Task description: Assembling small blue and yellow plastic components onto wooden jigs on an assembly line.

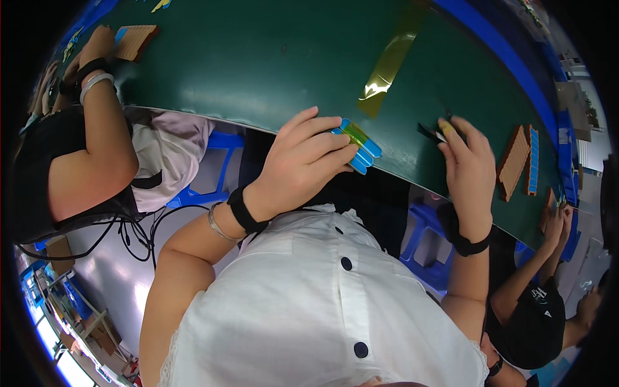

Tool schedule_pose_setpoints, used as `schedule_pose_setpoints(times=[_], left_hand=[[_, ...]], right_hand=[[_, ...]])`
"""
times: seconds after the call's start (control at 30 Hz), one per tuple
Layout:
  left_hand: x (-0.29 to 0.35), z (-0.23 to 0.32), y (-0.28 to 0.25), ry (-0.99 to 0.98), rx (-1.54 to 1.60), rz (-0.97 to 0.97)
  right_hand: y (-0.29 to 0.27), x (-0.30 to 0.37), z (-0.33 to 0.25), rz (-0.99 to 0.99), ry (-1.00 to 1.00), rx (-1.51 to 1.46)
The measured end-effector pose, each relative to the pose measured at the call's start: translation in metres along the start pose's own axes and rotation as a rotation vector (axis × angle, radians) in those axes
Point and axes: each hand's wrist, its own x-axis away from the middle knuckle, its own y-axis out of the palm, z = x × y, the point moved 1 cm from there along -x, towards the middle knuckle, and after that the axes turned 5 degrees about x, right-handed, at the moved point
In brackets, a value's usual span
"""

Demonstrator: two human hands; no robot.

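At the table's near edge my left hand [303, 155] is closed on several blue strips [367, 147] lying side by side, with a yellow see-through band across them. Its fingertips press on their left ends and hide part of them. To the right, my right hand [469, 161] hangs over the table with thumb and fingers pinched around a slim dark pointed tool [428, 133]. Most of that tool is covered by the fingers, so its kind is unclear. A spot of yellow shows on one fingertip.
Shiny amber tape [387, 71] runs along the green table [258, 64] ahead. Right of my right hand lie a brown ridged tray [514, 164] and a blue strip row [533, 161]. Co-workers sit on both sides; the left one's hand [98, 44] is by another brown tray [137, 42].
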Motion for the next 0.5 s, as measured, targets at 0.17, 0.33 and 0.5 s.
schedule_pose_setpoints(times=[0.17,0.33,0.5], left_hand=[[0.0,-0.001,0.007,0.056,-0.042,0.039],[-0.008,-0.006,0.013,0.105,-0.1,0.048],[-0.022,-0.013,-0.006,0.13,-0.038,-0.099]], right_hand=[[-0.013,0.004,-0.055,0.07,-0.04,-0.456],[0.018,-0.004,-0.088,0.094,0.06,-0.533],[0.03,-0.009,-0.084,0.269,-0.05,-0.495]])
